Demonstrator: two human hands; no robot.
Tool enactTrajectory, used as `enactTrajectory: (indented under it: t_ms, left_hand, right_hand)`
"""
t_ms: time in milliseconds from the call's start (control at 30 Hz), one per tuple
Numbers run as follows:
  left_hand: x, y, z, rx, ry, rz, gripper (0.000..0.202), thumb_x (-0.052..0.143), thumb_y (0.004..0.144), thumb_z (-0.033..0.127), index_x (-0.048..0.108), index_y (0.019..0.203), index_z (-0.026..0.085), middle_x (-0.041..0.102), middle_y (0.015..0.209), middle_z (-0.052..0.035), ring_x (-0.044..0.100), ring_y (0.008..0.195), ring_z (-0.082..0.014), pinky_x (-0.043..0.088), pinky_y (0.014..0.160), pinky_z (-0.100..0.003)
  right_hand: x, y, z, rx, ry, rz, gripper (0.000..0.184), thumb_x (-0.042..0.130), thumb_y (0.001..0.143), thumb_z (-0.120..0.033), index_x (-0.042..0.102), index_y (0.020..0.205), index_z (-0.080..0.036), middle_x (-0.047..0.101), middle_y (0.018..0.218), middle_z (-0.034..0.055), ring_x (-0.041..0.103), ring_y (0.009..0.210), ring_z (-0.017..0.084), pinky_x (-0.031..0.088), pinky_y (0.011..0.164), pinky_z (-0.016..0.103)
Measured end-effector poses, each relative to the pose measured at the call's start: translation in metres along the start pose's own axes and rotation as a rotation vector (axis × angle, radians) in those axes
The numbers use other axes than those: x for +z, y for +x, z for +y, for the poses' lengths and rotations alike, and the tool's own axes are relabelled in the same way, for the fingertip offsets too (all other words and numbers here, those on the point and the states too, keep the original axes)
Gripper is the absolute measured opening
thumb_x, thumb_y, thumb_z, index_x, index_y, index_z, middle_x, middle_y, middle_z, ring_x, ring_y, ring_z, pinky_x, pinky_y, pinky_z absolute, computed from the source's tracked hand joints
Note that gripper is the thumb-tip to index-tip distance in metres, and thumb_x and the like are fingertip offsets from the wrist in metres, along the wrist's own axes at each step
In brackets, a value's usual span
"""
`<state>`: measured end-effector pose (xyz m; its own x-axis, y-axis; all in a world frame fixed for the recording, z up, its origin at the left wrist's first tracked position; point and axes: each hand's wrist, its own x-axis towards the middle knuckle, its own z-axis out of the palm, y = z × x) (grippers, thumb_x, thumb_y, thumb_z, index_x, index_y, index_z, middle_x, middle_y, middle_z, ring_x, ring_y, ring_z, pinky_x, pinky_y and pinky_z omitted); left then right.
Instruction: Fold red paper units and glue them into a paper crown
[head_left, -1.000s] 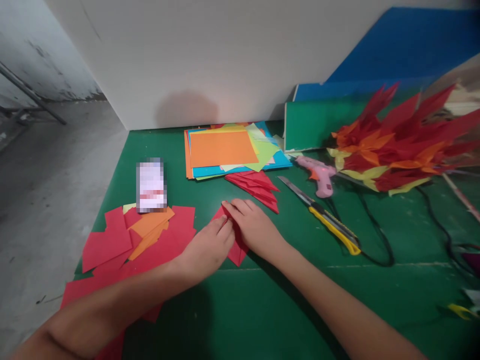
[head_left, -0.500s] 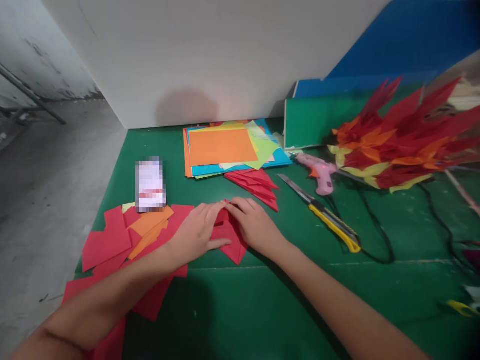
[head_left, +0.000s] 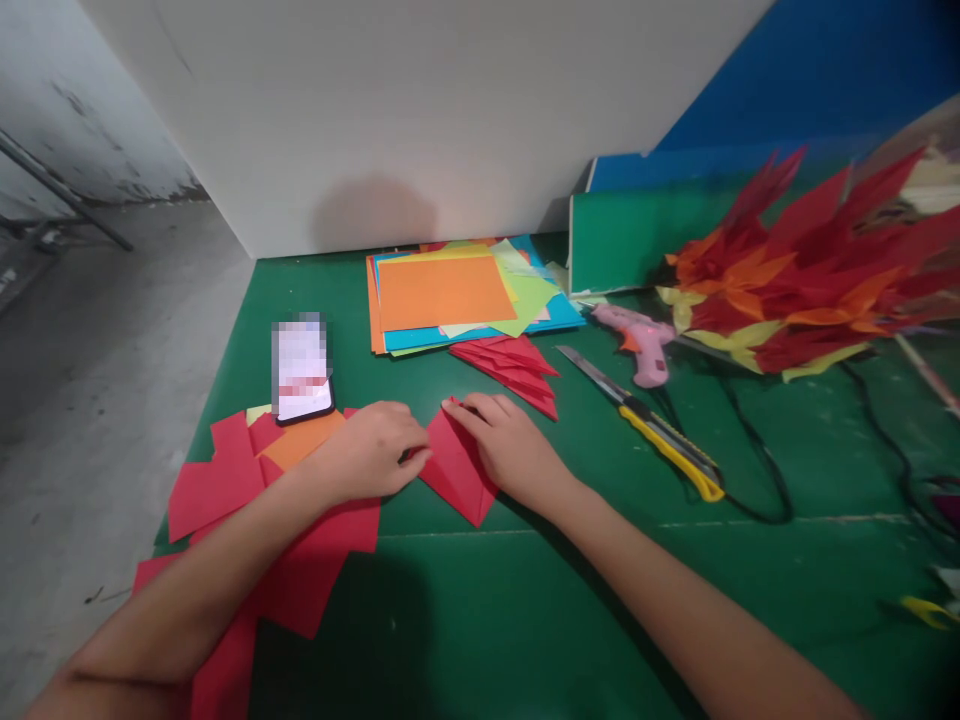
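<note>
A folded sheet of red paper (head_left: 454, 462) lies on the green table (head_left: 525, 600), one point toward me. My left hand (head_left: 379, 450) is closed, its fingers curled and the thumb and fingertips pinched at the paper's left edge. My right hand (head_left: 510, 445) rests over the paper's right side, its thumb and fingers holding the far tip against the table. Just beyond the hands sits a small pile of folded red paper pieces (head_left: 514, 368). Loose red sheets (head_left: 221, 495) and orange pieces (head_left: 300, 440) lie around and under my left forearm.
A phone (head_left: 304, 365) stands at the left. Behind is a stack of coloured paper (head_left: 446, 295). To the right lie a yellow box cutter (head_left: 667, 445) with its blade out, a pink glue gun (head_left: 641, 340) with a black cord, and a red, orange and yellow paper bundle (head_left: 810, 270).
My left hand has drawn back from the far tip to the paper's left edge, and its fingers have curled. The left flap now lies flatter. The right hand has stayed nearly still.
</note>
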<state>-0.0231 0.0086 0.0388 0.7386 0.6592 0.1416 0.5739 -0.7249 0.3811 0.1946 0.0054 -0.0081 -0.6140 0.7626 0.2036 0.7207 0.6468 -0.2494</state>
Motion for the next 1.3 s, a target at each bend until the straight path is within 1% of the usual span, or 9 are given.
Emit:
enactTrajectory:
  t_ms: [167, 300, 400, 567, 667, 800, 1067, 1233, 1300]
  left_hand:
    - [0.004, 0.0, -0.005, 0.023, 0.009, -0.02, 0.025, 0.051, 0.091, 0.03, 0.066, 0.076, 0.017, 0.063, 0.064, -0.003, 0.056, 0.066, -0.0163, 0.039, 0.062, -0.028]
    - [0.009, 0.002, -0.007, 0.076, 0.035, -0.021, 0.025, 0.048, 0.093, 0.031, 0.065, 0.081, 0.017, 0.062, 0.067, -0.0033, 0.054, 0.069, -0.0165, 0.039, 0.065, -0.028]
    - [0.009, 0.003, -0.006, 0.091, 0.043, -0.077, 0.02, 0.051, 0.092, 0.03, 0.063, 0.083, 0.017, 0.06, 0.07, -0.0035, 0.053, 0.072, -0.0175, 0.038, 0.068, -0.029]
    - [0.003, 0.004, -0.005, -0.003, -0.034, -0.201, 0.012, 0.057, 0.089, 0.028, 0.058, 0.083, 0.017, 0.058, 0.074, -0.0015, 0.051, 0.074, -0.0165, 0.035, 0.063, -0.025]
    - [0.002, 0.004, -0.009, -0.042, -0.057, -0.254, 0.021, 0.061, 0.086, 0.033, 0.055, 0.074, 0.017, 0.054, 0.067, 0.0005, 0.048, 0.069, -0.0153, 0.03, 0.058, -0.024]
    - [0.003, 0.004, -0.014, -0.028, -0.028, -0.265, 0.038, 0.067, 0.08, 0.044, 0.051, 0.06, 0.016, 0.052, 0.058, 0.0012, 0.044, 0.063, -0.0148, 0.028, 0.058, -0.026]
    - [0.004, 0.002, -0.011, -0.066, 0.079, -0.193, 0.045, 0.062, 0.076, 0.059, 0.055, 0.069, 0.016, 0.055, 0.063, -0.0007, 0.046, 0.062, -0.0158, 0.026, 0.056, -0.026]
    - [0.004, 0.002, -0.012, -0.057, 0.138, -0.25, 0.055, 0.051, 0.081, 0.064, 0.055, 0.056, 0.016, 0.053, 0.06, -0.003, 0.047, 0.062, -0.017, 0.024, 0.055, -0.028]
    - [0.003, 0.003, -0.01, -0.089, 0.149, -0.274, 0.054, 0.055, 0.08, 0.063, 0.054, 0.054, 0.016, 0.053, 0.061, -0.0032, 0.048, 0.063, -0.0178, 0.028, 0.056, -0.029]
  right_hand:
    - [0.0, 0.0, 0.0, -0.004, -0.007, 0.002, 0.047, 0.038, 0.086, -0.003, 0.053, 0.13, -0.011, 0.058, 0.112, 0.0159, 0.049, 0.094, 0.025, 0.045, 0.081, 0.039]
    - [0.0, 0.0, 0.0, 0.002, 0.003, -0.002, 0.046, 0.039, 0.086, -0.005, 0.053, 0.13, -0.012, 0.058, 0.112, 0.0158, 0.05, 0.093, 0.026, 0.045, 0.08, 0.04]
    - [0.0, 0.0, 0.0, 0.009, 0.003, -0.001, 0.046, 0.04, 0.087, -0.006, 0.053, 0.131, -0.013, 0.058, 0.111, 0.0156, 0.05, 0.093, 0.026, 0.045, 0.081, 0.04]
    - [0.0, 0.0, 0.0, -0.004, -0.003, 0.005, 0.045, 0.037, 0.088, -0.006, 0.053, 0.13, -0.011, 0.058, 0.11, 0.0157, 0.049, 0.092, 0.025, 0.045, 0.08, 0.039]
    - [0.001, 0.0, 0.0, -0.009, -0.014, 0.011, 0.045, 0.038, 0.087, -0.005, 0.053, 0.129, -0.009, 0.058, 0.11, 0.016, 0.048, 0.091, 0.025, 0.044, 0.081, 0.038]
    - [0.002, 0.0, 0.0, -0.009, -0.019, 0.014, 0.047, 0.038, 0.086, -0.004, 0.053, 0.13, -0.009, 0.058, 0.111, 0.0162, 0.048, 0.092, 0.025, 0.044, 0.082, 0.038]
    - [0.001, -0.001, 0.0, -0.007, -0.025, 0.011, 0.047, 0.038, 0.086, -0.004, 0.053, 0.13, -0.01, 0.058, 0.11, 0.0153, 0.048, 0.092, 0.025, 0.044, 0.083, 0.038]
    - [0.002, -0.001, 0.001, -0.016, -0.036, 0.027, 0.049, 0.038, 0.085, -0.003, 0.053, 0.13, -0.011, 0.058, 0.109, 0.0152, 0.049, 0.091, 0.025, 0.045, 0.082, 0.039]
    - [0.002, -0.001, 0.001, -0.018, -0.036, 0.033, 0.049, 0.038, 0.084, -0.003, 0.053, 0.13, -0.013, 0.058, 0.109, 0.0148, 0.049, 0.091, 0.025, 0.045, 0.082, 0.039]
